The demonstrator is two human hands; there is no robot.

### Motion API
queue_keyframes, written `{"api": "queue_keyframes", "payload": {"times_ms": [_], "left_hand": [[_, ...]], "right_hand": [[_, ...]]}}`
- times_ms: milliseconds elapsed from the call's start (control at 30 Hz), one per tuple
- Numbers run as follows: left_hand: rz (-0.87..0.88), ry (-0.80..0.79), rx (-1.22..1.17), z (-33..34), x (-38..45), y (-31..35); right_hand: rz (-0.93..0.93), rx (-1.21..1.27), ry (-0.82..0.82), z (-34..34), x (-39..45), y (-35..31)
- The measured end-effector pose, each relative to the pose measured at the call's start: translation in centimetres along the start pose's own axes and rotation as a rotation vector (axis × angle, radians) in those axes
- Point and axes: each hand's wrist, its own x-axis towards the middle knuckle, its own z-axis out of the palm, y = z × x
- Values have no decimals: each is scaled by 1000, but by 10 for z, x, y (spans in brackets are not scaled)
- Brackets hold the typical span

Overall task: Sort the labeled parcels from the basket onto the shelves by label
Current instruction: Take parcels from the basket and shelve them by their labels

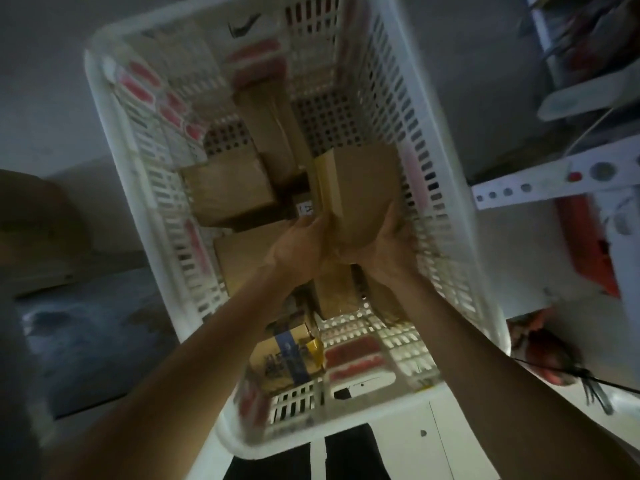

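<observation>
1. Currently you are reaching both arms down into the white slatted basket (114,188), and both hands are working on one brown cardboard parcel (360,188) at the right side of the basket, roughly midway between its near and far ends.
2. Your left hand (298,251) is curling its fingers round the parcel's near-left edge; your right hand (388,247) is cupping the near-right corner from beneath. Both grips are closing on the box, not pinching it.
3. The parcel is sitting tilted, far end raised, near end down in your palms, above the other parcels.
4. Judgement on handling: it is looking like a stiff, taped carton, rigid enough to take a squeeze on its edges. Weight cannot be read; a two-handed hold suggests bulk more than mass. The tape band along its left edge could be slick, so bare cardboard faces are the better purchase.
5. Other brown parcels are lying in the basket: one at the left (228,192), a long one toward the far end (270,133), one beneath your left wrist (242,261).
6. Writing: a small white label (305,208) is showing just left of the held parcel, print too blurred to read. A near parcel with blue tape (287,358) is carrying dark print, also unreadable. No label is showing on the held parcel's visible faces.
7. Shelf choice is pending until a label is turned into view.
</observation>
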Motion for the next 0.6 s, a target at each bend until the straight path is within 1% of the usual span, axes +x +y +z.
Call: {"api": "queue_keyframes", "payload": {"times_ms": [133,233,267,333,367,433,533,600], "left_hand": [[27,66,-124,-6,-11,-7],[34,117,-197,-10,-22,-9],[14,122,-255,-12,-26,-10],[-60,139,-428,-18,-37,-8],[-91,174,-495,-21,-45,-7],[-106,226,-618,-26,-61,-4],[-108,181,-964,-36,-93,3],[-85,139,-1110,-38,-119,8]], "right_hand": [[25,208,-18,-11,-8,-4],[2,378,-47,-24,-17,-12],[-7,426,-57,-28,-22,-15],[-24,479,-74,-36,-38,-19],[-34,497,-83,-40,-48,-21],[-54,571,-109,-46,-73,-19],[-102,706,-145,-55,-118,-11],[-158,780,-157,-62,-148,-2]]}}
